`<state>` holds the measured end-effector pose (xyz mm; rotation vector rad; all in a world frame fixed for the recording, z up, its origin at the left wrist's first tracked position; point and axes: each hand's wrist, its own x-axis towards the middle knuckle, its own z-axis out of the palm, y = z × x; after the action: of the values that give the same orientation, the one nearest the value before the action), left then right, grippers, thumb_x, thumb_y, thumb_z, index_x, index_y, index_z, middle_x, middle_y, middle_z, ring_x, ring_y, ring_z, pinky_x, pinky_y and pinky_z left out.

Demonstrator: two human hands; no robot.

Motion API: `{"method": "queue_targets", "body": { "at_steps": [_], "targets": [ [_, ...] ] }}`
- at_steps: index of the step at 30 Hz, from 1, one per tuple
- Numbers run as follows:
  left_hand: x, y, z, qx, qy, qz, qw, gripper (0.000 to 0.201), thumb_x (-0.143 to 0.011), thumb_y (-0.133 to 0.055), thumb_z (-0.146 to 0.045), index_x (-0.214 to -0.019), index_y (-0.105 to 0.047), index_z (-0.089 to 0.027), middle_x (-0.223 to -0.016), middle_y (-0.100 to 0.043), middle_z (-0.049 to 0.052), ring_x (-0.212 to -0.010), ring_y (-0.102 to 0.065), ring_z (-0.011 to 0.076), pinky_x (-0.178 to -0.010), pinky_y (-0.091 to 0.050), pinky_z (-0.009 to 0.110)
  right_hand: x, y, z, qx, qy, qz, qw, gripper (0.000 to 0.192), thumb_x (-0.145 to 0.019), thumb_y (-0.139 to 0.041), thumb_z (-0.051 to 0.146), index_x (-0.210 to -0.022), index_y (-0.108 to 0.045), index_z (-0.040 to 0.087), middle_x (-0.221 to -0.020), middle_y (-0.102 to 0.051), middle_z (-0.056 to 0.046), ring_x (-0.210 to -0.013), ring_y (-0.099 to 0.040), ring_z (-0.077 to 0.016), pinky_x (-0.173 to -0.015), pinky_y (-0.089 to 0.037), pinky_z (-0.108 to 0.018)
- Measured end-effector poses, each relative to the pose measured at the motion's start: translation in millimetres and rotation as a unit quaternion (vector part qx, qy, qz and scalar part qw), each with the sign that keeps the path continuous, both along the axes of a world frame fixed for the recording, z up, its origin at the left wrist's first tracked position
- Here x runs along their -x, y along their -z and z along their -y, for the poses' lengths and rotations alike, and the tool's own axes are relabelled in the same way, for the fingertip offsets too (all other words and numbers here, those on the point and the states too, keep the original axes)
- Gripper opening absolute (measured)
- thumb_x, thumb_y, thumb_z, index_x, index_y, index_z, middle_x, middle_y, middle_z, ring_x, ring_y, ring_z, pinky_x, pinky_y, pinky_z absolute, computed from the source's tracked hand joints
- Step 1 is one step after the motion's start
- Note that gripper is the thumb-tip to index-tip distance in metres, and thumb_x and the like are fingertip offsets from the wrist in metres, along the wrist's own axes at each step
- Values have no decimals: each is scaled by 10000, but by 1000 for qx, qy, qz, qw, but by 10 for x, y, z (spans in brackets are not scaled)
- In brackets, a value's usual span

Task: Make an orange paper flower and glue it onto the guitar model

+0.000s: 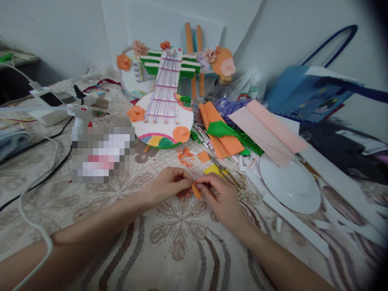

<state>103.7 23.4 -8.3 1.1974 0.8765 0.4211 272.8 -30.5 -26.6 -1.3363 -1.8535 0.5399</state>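
Observation:
Both hands meet over the patterned tablecloth (182,218), pinching one small orange paper piece (197,191). My left hand (174,182) grips its upper end between thumb and fingertips. On the other side, my right hand (220,198) has thumb and finger closed on the same piece. Just beyond lie orange paper scraps (184,157), an orange paper square (203,156) and a yellow paper piece (211,168). Gold-handled scissors (235,178) rest beside my right hand. A paper guitar (162,117) with purple strings and orange paper flowers leans behind.
Left of me stand a white glue gun (79,114) and a white cable (22,210) that crosses over my left forearm. At right are a white plate (292,188), folded pink paper (269,129), orange crepe paper (220,131), white board strips (298,224) and a blue bag (309,93).

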Motion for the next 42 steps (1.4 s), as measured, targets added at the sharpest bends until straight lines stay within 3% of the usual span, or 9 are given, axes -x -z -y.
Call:
{"method": "queue_targets", "body": {
  "at_steps": [4,8,15,19,25,34,42],
  "targets": [
    [4,-2,15,-118,16,-16,993,108,-781,-540,-238,-772,-560,-132,-689,-639,14,-580,-547,93,-577,-455,229,-2,-10,-10,9,11,-3,1000,106,-839,-519,127,-852,-586,207,-791,-614,-12,-733,-567,-152,-661,-432,-255],
    [15,4,54,-249,11,-74,966,74,-776,-519,-197,-780,-574,-147,-719,-638,10,-629,-552,106,-590,-431,224,4,-15,-7,25,9,-4,1000,103,-831,-515,109,-839,-579,189,-779,-598,-6,-719,-552,-141,-655,-416,-243],
    [21,-22,66,-271,12,-107,957,96,-774,-495,-180,-734,-577,-147,-662,-621,-9,-568,-498,89,-528,-382,200,12,1,-4,91,-4,-68,994,98,-833,-495,131,-873,-569,182,-791,-609,-10,-701,-565,-134,-631,-439,-232],
    [6,-13,54,-244,4,-91,966,93,-776,-505,-195,-751,-575,-139,-676,-625,4,-586,-519,94,-545,-403,202,12,-6,-16,100,3,-77,992,90,-832,-492,133,-841,-569,178,-760,-603,-7,-677,-559,-131,-608,-437,-228],
    [-14,35,32,-129,23,-37,991,125,-774,-540,-248,-750,-571,-129,-683,-627,13,-573,-535,90,-554,-428,209,23,-1,2,89,16,-85,992,82,-848,-490,157,-866,-566,181,-788,-610,-12,-700,-572,-135,-623,-450,-234],
    [-15,22,17,25,21,30,999,115,-755,-560,-221,-690,-573,-127,-654,-620,-1,-563,-543,80,-588,-452,220,13,11,9,-38,-10,7,999,115,-838,-504,100,-868,-570,189,-815,-601,-27,-757,-570,-148,-680,-447,-251],
    [-10,29,6,63,5,43,997,97,-730,-595,-208,-686,-584,-122,-662,-631,9,-576,-559,83,-588,-458,214,-14,30,-4,-96,-39,35,994,149,-866,-486,107,-920,-575,213,-845,-611,-37,-823,-582,-160,-750,-477,-287]
  ]
}}
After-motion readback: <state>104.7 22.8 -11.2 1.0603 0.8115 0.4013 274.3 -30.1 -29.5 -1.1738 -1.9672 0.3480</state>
